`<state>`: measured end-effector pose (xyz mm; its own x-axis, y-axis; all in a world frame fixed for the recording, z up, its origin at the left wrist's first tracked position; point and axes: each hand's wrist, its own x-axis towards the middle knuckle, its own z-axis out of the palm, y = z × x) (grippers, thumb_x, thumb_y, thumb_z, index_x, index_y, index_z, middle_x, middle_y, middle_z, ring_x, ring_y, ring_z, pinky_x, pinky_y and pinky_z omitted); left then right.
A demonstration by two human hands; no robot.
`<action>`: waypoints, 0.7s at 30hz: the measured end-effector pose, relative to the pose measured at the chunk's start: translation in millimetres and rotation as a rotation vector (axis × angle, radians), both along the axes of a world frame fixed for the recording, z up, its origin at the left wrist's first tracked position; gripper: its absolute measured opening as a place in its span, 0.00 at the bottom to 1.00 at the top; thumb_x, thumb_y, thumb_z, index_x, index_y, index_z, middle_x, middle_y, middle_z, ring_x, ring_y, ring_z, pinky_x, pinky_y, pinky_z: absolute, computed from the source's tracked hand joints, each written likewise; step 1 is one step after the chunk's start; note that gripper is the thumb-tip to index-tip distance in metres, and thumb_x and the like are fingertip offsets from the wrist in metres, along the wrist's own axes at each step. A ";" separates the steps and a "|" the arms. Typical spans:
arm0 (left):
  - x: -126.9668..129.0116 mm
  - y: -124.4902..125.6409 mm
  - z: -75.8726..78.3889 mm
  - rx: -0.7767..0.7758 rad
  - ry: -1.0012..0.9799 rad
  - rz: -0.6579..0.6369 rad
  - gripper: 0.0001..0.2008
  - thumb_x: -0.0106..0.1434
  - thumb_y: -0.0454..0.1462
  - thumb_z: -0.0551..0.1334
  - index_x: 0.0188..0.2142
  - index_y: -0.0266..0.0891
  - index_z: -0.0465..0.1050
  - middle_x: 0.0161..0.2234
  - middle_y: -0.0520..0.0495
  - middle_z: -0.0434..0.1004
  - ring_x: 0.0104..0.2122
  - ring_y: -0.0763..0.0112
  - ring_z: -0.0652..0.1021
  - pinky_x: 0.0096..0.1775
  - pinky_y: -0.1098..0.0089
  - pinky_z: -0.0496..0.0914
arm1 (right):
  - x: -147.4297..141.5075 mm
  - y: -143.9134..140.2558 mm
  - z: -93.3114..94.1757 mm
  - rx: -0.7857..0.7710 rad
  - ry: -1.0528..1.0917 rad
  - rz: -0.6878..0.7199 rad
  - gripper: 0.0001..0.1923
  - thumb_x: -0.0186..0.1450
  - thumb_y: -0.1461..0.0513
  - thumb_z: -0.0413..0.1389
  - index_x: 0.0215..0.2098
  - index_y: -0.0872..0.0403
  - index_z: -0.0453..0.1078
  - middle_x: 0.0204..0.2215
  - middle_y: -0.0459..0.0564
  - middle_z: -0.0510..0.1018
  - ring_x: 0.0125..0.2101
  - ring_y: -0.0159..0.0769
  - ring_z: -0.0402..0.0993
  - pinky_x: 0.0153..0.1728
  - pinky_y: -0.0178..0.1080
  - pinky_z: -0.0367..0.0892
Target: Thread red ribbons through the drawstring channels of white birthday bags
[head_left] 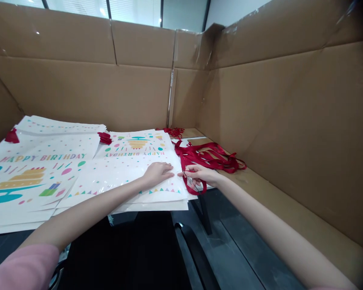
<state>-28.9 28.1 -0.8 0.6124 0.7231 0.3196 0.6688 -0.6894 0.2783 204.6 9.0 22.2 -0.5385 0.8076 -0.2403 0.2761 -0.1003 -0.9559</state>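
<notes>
My left hand (157,175) lies on a white printed "Happy Birthday" sheet (109,177), near its right edge, with the fingers stretched out and nothing held. Just to the right, my right hand (199,175) is closed in a pinch on a red ribbon (203,187) beside the sheet's edge. Something thin and shiny shows under those fingers, too small to make out. The ribbon hangs in a loop below the hand. Behind it lies a loose heap of red ribbons (211,155).
More birthday sheets (39,161) are stacked at left, with red ribbon bundles (104,138) on them. Red cords (174,132) lie at the back. Tall cardboard walls (78,92) enclose the back and right. A black chair (133,249) stands in front, its armrest near the table edge.
</notes>
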 end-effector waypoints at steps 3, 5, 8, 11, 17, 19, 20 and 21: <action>-1.4 2.6 -4.7 -0.011 -0.032 0.010 0.15 0.65 0.45 0.56 0.46 0.45 0.75 0.47 0.49 0.77 0.48 0.64 0.75 0.47 0.70 0.67 | -1.2 1.9 -2.4 0.015 0.022 -0.014 0.26 0.53 0.46 0.62 0.27 0.55 0.55 0.31 0.51 0.78 0.17 0.24 0.70 0.14 0.27 0.53; -1.2 3.6 -5.9 -0.013 -0.045 0.015 0.15 0.65 0.44 0.56 0.46 0.45 0.76 0.46 0.49 0.78 0.48 0.64 0.76 0.46 0.70 0.67 | -3.2 3.9 -3.1 0.026 0.029 -0.025 0.26 0.52 0.45 0.62 0.27 0.55 0.57 0.29 0.50 0.78 0.17 0.26 0.71 0.14 0.27 0.52; 0.1 3.9 -6.0 -0.007 -0.061 0.012 0.14 0.66 0.43 0.55 0.44 0.45 0.77 0.45 0.49 0.79 0.46 0.64 0.77 0.47 0.69 0.67 | -7.0 6.4 -3.2 0.041 0.033 -0.052 0.25 0.52 0.46 0.63 0.28 0.55 0.59 0.24 0.48 0.76 0.18 0.27 0.72 0.13 0.27 0.52; 1.0 3.1 -5.3 0.006 -0.076 0.000 0.14 0.67 0.42 0.55 0.44 0.44 0.77 0.45 0.49 0.79 0.46 0.65 0.77 0.48 0.69 0.66 | -10.6 6.6 -2.6 0.066 0.042 -0.090 0.24 0.52 0.47 0.63 0.29 0.56 0.62 0.21 0.46 0.75 0.18 0.28 0.71 0.13 0.27 0.51; 1.0 1.2 -0.8 0.027 -0.093 -0.020 0.15 0.67 0.43 0.54 0.41 0.44 0.78 0.43 0.49 0.80 0.43 0.65 0.78 0.46 0.67 0.66 | -15.4 -1.2 -2.8 0.027 0.106 -0.145 0.25 0.50 0.46 0.64 0.29 0.55 0.60 0.25 0.47 0.77 0.17 0.27 0.71 0.12 0.26 0.52; 1.1 0.1 1.5 0.031 -0.095 -0.018 0.15 0.68 0.43 0.53 0.40 0.45 0.78 0.43 0.49 0.80 0.43 0.64 0.77 0.48 0.64 0.64 | -16.8 -4.8 -3.3 0.010 0.101 -0.152 0.24 0.50 0.46 0.64 0.29 0.55 0.61 0.20 0.44 0.74 0.15 0.27 0.70 0.11 0.26 0.51; 1.3 -0.6 2.5 0.032 -0.097 -0.015 0.15 0.68 0.43 0.53 0.40 0.45 0.78 0.43 0.50 0.80 0.43 0.64 0.77 0.49 0.63 0.63 | -17.5 -6.4 -3.6 0.007 0.099 -0.147 0.24 0.51 0.47 0.63 0.29 0.55 0.61 0.17 0.43 0.72 0.15 0.27 0.70 0.11 0.26 0.50; 1.6 -1.4 3.4 0.032 -0.098 -0.014 0.14 0.68 0.43 0.53 0.40 0.46 0.78 0.43 0.50 0.80 0.44 0.64 0.77 0.49 0.62 0.62 | -18.2 -7.9 -3.9 0.006 0.100 -0.138 0.24 0.51 0.47 0.63 0.29 0.55 0.61 0.16 0.42 0.70 0.15 0.28 0.70 0.11 0.26 0.49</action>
